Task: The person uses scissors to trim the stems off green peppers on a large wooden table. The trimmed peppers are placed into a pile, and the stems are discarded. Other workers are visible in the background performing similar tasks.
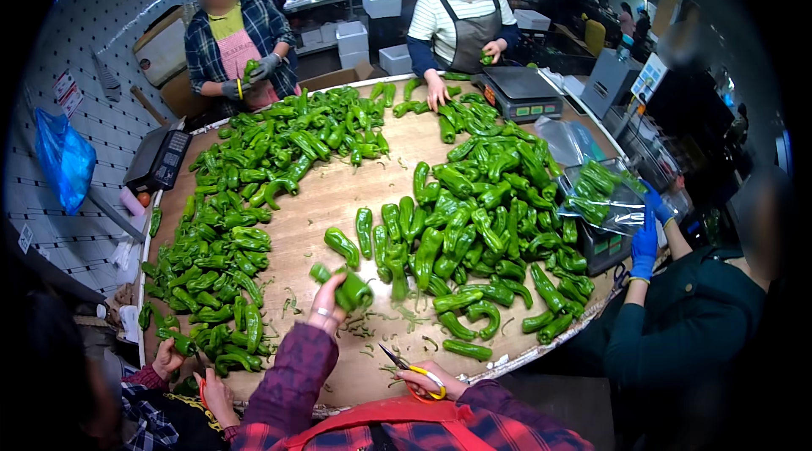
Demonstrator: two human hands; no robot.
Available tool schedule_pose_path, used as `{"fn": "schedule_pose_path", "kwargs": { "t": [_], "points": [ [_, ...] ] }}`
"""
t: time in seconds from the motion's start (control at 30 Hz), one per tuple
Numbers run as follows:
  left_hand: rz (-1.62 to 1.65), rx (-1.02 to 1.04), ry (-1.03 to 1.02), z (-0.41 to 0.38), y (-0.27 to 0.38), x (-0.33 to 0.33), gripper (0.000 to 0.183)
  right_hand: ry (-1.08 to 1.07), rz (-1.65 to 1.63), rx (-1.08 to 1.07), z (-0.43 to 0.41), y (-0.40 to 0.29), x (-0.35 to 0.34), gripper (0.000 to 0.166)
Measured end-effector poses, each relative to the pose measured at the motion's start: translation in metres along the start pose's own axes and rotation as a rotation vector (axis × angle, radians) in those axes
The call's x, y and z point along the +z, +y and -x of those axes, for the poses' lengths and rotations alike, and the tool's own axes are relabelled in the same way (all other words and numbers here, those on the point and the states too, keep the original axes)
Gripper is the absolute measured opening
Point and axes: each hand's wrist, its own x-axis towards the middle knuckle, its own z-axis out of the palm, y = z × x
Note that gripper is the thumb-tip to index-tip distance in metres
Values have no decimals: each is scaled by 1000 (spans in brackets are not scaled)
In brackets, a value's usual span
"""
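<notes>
Green peppers lie in piles on a wooden table (298,235), one pile along the left (209,273) and one right of the middle (482,210). My left hand (328,300), with a ring on a finger, grips green peppers (354,292) above the table's near part. Near the front edge my right hand (431,381) holds scissors (426,378) with yellow and red handles, their blades pointing up and left. Cut stems (406,318) lie scattered between and beyond my hands. A few peppers (467,349) lie singly just beyond my right hand.
At lower left, a co-worker's hands (168,356) hold a pepper and red-handled scissors. Blue-gloved hands (644,248) at right hold a clear bag of peppers (593,194) over a scale. Two people stand across the table. More scales (520,92) stand at back right and left (158,159).
</notes>
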Motion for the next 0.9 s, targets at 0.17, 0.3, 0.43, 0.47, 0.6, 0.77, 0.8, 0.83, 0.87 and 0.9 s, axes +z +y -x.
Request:
{"fn": "schedule_pose_path", "kwargs": {
  "t": [0.17, 0.3, 0.43, 0.47, 0.6, 0.77, 0.8, 0.83, 0.87, 0.9],
  "points": [
    [-9, 23, -590, 1, 14, 143, 62, 54, 27, -33, -12, 6, 6, 39],
    [-370, 159, -600, 7, 9, 146, 69, 63, 6, -19, -20, 9, -3, 37],
    [-772, 72, -369, -1, -7, 65, 51, 72, -17, 25, -29, 11, -12, 31],
    [-779, 85, -286, -3, -6, 39, 48, 18, -140, 58, -32, 12, -12, 24],
    [-754, 266, 37, -23, 14, -45, 36, -41, -55, 177, -50, 11, -9, 24],
    [-1097, 570, 334, -51, 83, -114, 35, -46, 32, 263, -66, 11, -8, 25],
    [-1294, 679, 392, -56, 99, -123, 35, -53, 87, 248, -66, 11, -10, 27],
    [-1478, 760, 447, -63, 115, -129, 35, -64, 86, 252, -67, 12, -11, 28],
    [-1581, 746, 460, -70, 131, -134, 36, -47, 107, 269, -68, 13, -12, 28],
    [-1662, 776, 466, -78, 145, -139, 38, -64, 95, 217, -69, 13, -13, 28]
  ]
}}
